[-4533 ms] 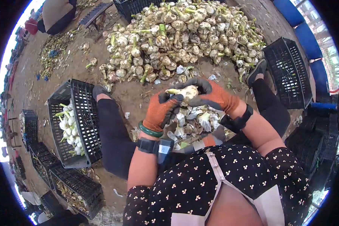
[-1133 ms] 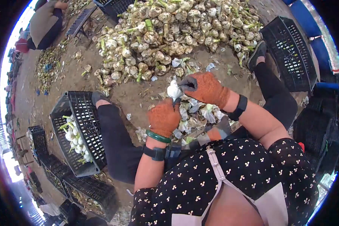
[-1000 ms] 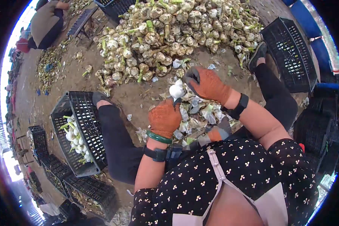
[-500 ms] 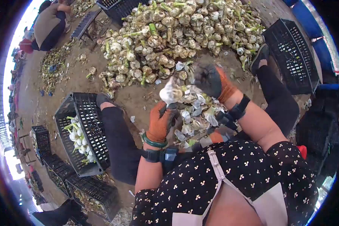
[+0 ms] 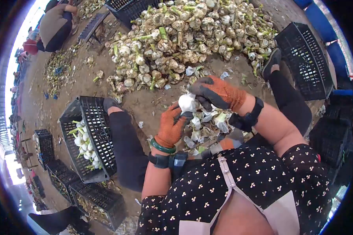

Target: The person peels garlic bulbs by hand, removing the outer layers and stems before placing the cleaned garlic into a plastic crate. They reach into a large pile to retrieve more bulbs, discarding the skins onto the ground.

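A white garlic bulb (image 5: 187, 103) sits between my two gloved hands. My left hand (image 5: 172, 124), in an orange and dark glove, is closed round its lower side. From the right, my right hand (image 5: 217, 93) has its bent fingers pressed on the bulb's upper right side. Loose peeled skins (image 5: 208, 119) lie on the ground below my hands. Beyond them rises a large heap of soiled garlic bulbs (image 5: 184, 43) with green stems.
A black crate (image 5: 94, 137) with cleaned white garlic stands left of my left leg. Another black crate (image 5: 304, 60) is beyond my right foot. More black crates (image 5: 98, 201) stand at the lower left. A person (image 5: 55, 27) crouches at the upper left.
My right hand has moved left and down onto the bulb, its fingers now touching it. My left hand and the bulb have shifted slightly right, and the bulb looks whiter.
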### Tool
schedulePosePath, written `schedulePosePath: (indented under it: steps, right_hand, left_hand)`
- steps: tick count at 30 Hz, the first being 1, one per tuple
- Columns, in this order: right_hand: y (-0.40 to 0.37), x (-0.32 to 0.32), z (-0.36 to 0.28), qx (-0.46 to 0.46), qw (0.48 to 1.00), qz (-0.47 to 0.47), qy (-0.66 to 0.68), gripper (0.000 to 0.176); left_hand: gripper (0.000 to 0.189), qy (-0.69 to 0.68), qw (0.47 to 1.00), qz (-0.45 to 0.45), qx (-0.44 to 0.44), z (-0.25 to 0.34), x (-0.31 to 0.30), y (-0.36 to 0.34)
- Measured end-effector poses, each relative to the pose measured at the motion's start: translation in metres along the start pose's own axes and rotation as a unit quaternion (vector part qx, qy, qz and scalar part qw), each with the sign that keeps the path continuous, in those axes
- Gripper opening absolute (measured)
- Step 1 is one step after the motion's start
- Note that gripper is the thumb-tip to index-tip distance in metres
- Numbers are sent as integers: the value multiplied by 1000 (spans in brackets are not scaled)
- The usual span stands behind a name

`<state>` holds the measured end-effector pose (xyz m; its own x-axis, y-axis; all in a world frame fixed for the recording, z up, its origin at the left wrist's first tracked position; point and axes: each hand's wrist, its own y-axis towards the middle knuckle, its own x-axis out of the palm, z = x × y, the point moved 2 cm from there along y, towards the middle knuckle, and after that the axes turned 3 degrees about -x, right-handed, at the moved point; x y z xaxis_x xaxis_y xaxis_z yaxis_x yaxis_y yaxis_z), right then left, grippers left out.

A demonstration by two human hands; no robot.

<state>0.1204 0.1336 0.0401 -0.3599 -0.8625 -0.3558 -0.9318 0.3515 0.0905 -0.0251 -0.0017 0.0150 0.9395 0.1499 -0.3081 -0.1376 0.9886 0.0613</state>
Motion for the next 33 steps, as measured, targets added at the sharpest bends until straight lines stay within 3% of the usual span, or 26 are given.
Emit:
schedulePosePath:
  steps: [2, 3, 4, 5, 6, 7, 10, 11, 14, 18, 21, 22, 23, 24, 26, 27, 28, 29, 30, 31, 32, 33]
  right_hand:
    - [1, 1, 14, 204, 960, 127, 142, 26]
    - [5, 1, 4, 238, 919, 147, 277, 28]
    - [6, 2, -2, 235, 921, 145, 276, 28]
    - [5, 2, -10, 143, 975, 130, 111, 31]
    - [3, 5, -19, 47, 991, 110, -57, 35]
    - [2, 7, -30, 64, 986, 83, -133, 37]
    - [0, 11, -33, 8, 970, 93, -223, 36]
    - [-3, 14, -12, -63, 953, 91, -282, 31]
    - [-2, 11, -18, -43, 958, 33, -282, 28]
    - [0, 9, -20, -49, 944, 21, -327, 27]
    - [5, 10, -20, -20, 967, 44, -252, 29]
    - [6, 8, -8, 53, 991, 105, -68, 27]
    - [4, 9, 8, 126, 972, 160, 120, 26]
    - [0, 11, 35, 125, 972, 159, 119, 26]
    - [-14, 14, 115, 76, 974, 212, -36, 30]
    - [-15, 19, 159, 194, 935, 288, 69, 30]
    - [-22, 7, 117, 67, 966, 165, -189, 32]
    - [-19, 0, 74, -100, 804, 177, -560, 37]
    - [-12, -3, 41, 69, 956, 201, -202, 36]
    - [-9, 3, 20, 241, 939, 169, 179, 36]
    - [-2, 6, 10, 176, 941, 79, 279, 37]
    - [1, 13, 6, 158, 984, 41, 75, 32]
  left_hand:
    - [29, 51, 999, 1, 18, 9, -4, 3]
    - [28, 80, 996, 25, -4, 9, -4, 3]
    - [27, 108, 992, 51, -27, 10, -5, 5]
    - [25, 140, 988, 66, -23, 9, -6, 5]
    - [25, 140, 988, 67, -24, 6, -5, 4]
    - [25, 162, 984, 74, -15, 2, -3, 4]
    - [24, 203, 977, 69, -15, 7, -2, 4]
    - [23, 224, 973, 57, -25, 8, -3, 4]
    - [22, 251, 967, 12, -35, 9, -4, 1]
    - [21, 220, 975, -4, -21, 8, -1, 1]
    - [21, 234, 972, -3, -1, 15, 0, -1]
    - [20, 155, 987, 23, 19, 17, -1, 1]
    - [20, 74, 995, 48, 37, 18, -1, 2]
    - [20, 73, 995, 50, 38, 16, -2, 3]
    - [21, 165, 985, 49, -7, 9, -6, 2]
    - [22, 167, 985, 48, 2, 7, -8, 1]
    - [23, 176, 983, 53, 4, 6, -8, -1]
    - [23, 210, 976, 53, -5, 4, -5, -2]
    - [23, 277, 960, 27, -22, 6, -4, -3]
    - [21, 276, 961, 29, -1, 9, -3, -3]
    - [19, 252, 967, 38, 18, 7, 1, -1]
    - [23, 250, 968, 20, 21, 12, 1, 0]
